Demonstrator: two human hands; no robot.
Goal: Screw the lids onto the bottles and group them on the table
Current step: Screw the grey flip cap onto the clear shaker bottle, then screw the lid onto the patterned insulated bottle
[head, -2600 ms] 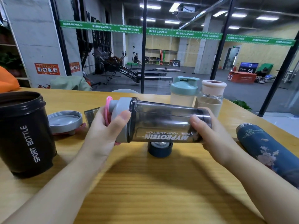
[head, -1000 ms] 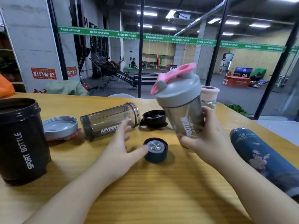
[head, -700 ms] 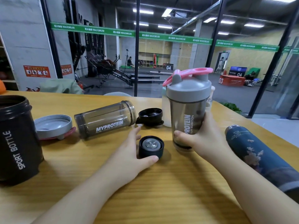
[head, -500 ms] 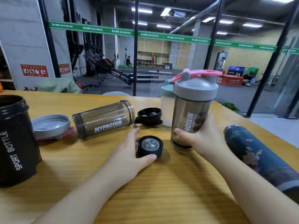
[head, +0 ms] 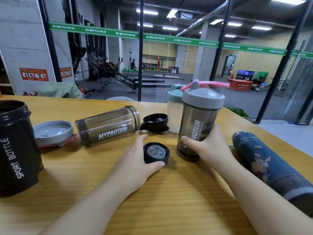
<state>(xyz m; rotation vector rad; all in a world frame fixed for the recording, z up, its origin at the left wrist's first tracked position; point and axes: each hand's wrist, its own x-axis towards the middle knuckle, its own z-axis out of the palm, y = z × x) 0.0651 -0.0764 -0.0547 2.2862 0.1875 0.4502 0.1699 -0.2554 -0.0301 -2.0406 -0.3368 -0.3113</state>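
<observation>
My right hand [head: 209, 146] grips a smoky MYPROTEIN shaker [head: 199, 122] standing upright on the table, its grey lid with pink loop screwed on. My left hand [head: 135, 160] curls around a small dark blue cap [head: 156, 152] lying open side up, thumb and fingers touching its rim. A second MYPROTEIN shaker [head: 108, 126] lies on its side without a lid. Its grey and pink lid [head: 53, 133] rests upside down to the left. A black lid [head: 155, 122] lies behind the cap. A dark blue flowered flask [head: 271, 168] lies uncapped at the right.
A tall black SPORT BOTTLE [head: 15, 148] stands open at the left edge. A frosted bottle with a teal lid [head: 174, 109] stands behind the held shaker. The wooden table [head: 169, 200] ends at a glass wall with a gym beyond.
My right hand turned the lidded shaker upright and set it down on the table. My left hand let go of its lid, dropped to the table and closed around the dark blue cap.
</observation>
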